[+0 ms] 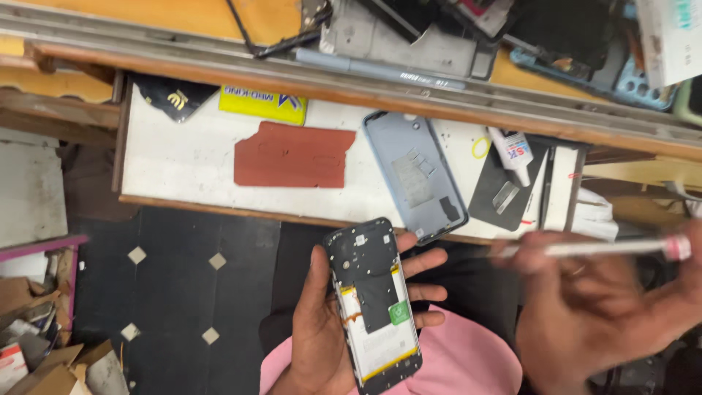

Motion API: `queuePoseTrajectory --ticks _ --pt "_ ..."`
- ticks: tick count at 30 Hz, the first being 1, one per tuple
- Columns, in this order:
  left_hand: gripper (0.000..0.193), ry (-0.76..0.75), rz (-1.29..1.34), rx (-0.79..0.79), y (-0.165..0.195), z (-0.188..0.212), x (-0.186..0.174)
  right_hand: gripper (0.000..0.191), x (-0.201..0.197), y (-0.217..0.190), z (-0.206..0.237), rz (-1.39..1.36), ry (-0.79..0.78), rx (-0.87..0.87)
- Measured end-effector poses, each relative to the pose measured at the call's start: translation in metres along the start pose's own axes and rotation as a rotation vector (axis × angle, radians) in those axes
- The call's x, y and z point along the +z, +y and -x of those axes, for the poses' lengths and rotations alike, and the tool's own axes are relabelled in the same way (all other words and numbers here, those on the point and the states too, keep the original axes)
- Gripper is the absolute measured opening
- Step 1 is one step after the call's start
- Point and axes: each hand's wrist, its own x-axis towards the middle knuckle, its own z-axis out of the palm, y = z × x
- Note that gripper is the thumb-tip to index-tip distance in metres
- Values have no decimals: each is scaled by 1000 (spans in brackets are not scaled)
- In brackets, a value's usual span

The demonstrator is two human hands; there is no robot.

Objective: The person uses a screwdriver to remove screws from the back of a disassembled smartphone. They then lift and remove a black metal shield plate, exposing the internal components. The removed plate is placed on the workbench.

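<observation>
Opened black smartphone (pixel 376 303), back cover off so the white battery and yellow-edged innards face up, is cradled in the left hand (pixel 329 329), fingers wrapped round its edges to keep it steady over the lap. A slim white pen-like tool with a pink end (pixel 614 249) is pinched in the blurred right hand (pixel 592 307), tip angled toward the phone. Further out, a grey-blue plastic back cover (pixel 415 175) is parked inside-up on the white pull-out drawer (pixel 183 157), beside a flat red-brown sheet (pixel 292 155) and a small white glue bottle (pixel 513 153).

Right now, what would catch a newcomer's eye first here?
The opened phone, back off and battery showing, sits in the left hand low at centre. The right hand, blurred, holds a thin white tool at right. On the white pull-out shelf above lie a grey-blue back cover and a red-brown sheet.
</observation>
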Motion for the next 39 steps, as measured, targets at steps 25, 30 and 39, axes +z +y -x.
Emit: queuePoseTrajectory --ticks 25,30,39 --pt "90 167 13 158 -27 2 16 85 16 -15 29 234 -205 -241" --pt "90 179 -57 161 -32 -3 16 72 33 -23 29 48 -125 -110" --pt "93 145 11 104 -33 -6 5 73 27 -9 7 181 -173 -227"
